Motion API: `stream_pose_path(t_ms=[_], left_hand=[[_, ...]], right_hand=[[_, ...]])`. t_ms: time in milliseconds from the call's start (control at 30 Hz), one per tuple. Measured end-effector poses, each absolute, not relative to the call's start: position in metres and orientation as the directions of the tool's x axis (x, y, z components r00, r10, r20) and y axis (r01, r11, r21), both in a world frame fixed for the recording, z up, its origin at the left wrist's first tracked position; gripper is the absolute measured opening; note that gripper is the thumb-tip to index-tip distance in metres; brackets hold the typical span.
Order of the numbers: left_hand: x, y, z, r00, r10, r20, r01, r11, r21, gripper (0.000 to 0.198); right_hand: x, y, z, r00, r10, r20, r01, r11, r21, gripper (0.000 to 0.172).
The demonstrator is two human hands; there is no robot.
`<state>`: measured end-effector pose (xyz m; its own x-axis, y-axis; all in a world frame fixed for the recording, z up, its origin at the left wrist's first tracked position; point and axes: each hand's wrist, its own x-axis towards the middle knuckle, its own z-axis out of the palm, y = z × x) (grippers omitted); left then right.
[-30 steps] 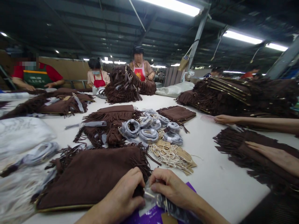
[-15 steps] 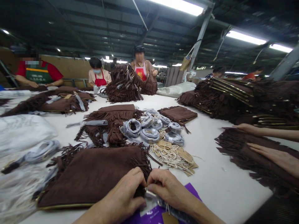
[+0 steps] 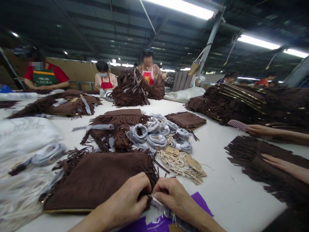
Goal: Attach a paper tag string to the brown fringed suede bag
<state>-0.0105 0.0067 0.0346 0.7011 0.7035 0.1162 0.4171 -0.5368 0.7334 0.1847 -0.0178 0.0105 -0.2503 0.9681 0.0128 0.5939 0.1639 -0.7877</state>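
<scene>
A dark brown fringed bag [image 3: 96,177] lies flat, its gold zip edge facing me. At its right corner my left hand [image 3: 129,198] is closed in a pinch on dark brown material of the bag. Close beside it, my right hand [image 3: 175,196] pinches the end of a plastic-wrapped strap [image 3: 166,211]. A small bit of metal shows between the fingertips; whether it is fastened to the bag is hidden. Below my hands are a purple sheet [image 3: 199,203] and a brown card tag [image 3: 175,227].
Beyond the bag lie coiled wrapped straps [image 3: 156,141] and corded card tags [image 3: 181,164]. Brown bags are piled [image 3: 231,100] at the back right. At right, a co-worker's hand holds a comb [image 3: 238,125] above fringe [image 3: 243,151]. Clear plastic [image 3: 21,190] covers the left.
The co-worker's upper hand at right has lifted off the fringe, and a comb now shows in it. My hands stay pinched together at the bag's corner. The view has shifted slightly.
</scene>
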Motion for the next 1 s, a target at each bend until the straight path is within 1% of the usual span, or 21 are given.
stream_pose_path(t_ms=[133, 267, 333, 400, 467, 533, 567, 667, 767, 867, 1000], left_hand=[[-0.008, 0.008, 0.022, 0.704, 0.688, 0.179, 0.399, -0.591, 0.701, 0.02], [-0.005, 0.006, 0.014, 0.739, 0.642, 0.202, 0.435, -0.685, 0.585, 0.018], [-0.003, 0.006, 0.013, 0.727, 0.647, 0.232, 0.442, -0.699, 0.563, 0.017], [-0.003, 0.009, 0.014, 0.655, 0.707, 0.266, 0.446, -0.646, 0.62, 0.016], [-0.003, 0.012, 0.016, 0.558, 0.781, 0.279, 0.427, -0.559, 0.711, 0.014], [-0.003, 0.016, 0.018, 0.491, 0.825, 0.279, 0.389, -0.494, 0.778, 0.012], [-0.003, 0.018, 0.018, 0.475, 0.835, 0.277, 0.366, -0.474, 0.801, 0.011], [-0.004, 0.022, 0.017, 0.439, 0.862, 0.254, 0.299, -0.407, 0.863, 0.007], [-0.005, 0.025, 0.015, 0.416, 0.893, 0.174, 0.219, -0.284, 0.933, 0.005], [-0.004, 0.027, 0.013, 0.435, 0.897, 0.08, 0.16, -0.165, 0.973, 0.007], [-0.003, 0.029, 0.011, 0.419, 0.908, 0.008, 0.107, -0.058, 0.993, 0.013]], right_hand=[[0.184, -0.018, 0.012, -0.262, 0.965, 0.018, 0.591, 0.176, -0.787, 0.013], [0.184, -0.019, 0.014, -0.276, 0.961, 0.017, 0.589, 0.183, -0.787, 0.014], [0.186, -0.018, 0.016, -0.299, 0.954, 0.007, 0.545, 0.177, -0.819, 0.014], [0.189, -0.017, 0.018, -0.331, 0.943, -0.04, 0.46, 0.124, -0.879, 0.018], [0.191, -0.015, 0.019, -0.353, 0.93, -0.105, 0.341, 0.024, -0.94, 0.025], [0.191, -0.012, 0.018, -0.374, 0.914, -0.155, 0.228, -0.072, -0.971, 0.027], [0.19, -0.011, 0.018, -0.381, 0.91, -0.162, 0.191, -0.095, -0.977, 0.026], [0.183, -0.005, 0.018, -0.378, 0.914, -0.15, 0.158, -0.096, -0.983, 0.02], [0.176, -0.002, 0.022, -0.327, 0.934, -0.144, 0.146, -0.101, -0.984, 0.014], [0.176, -0.001, 0.025, -0.32, 0.932, -0.169, 0.144, -0.128, -0.981, 0.016], [0.182, -0.005, 0.024, -0.353, 0.902, -0.248, 0.143, -0.211, -0.967, 0.022]])
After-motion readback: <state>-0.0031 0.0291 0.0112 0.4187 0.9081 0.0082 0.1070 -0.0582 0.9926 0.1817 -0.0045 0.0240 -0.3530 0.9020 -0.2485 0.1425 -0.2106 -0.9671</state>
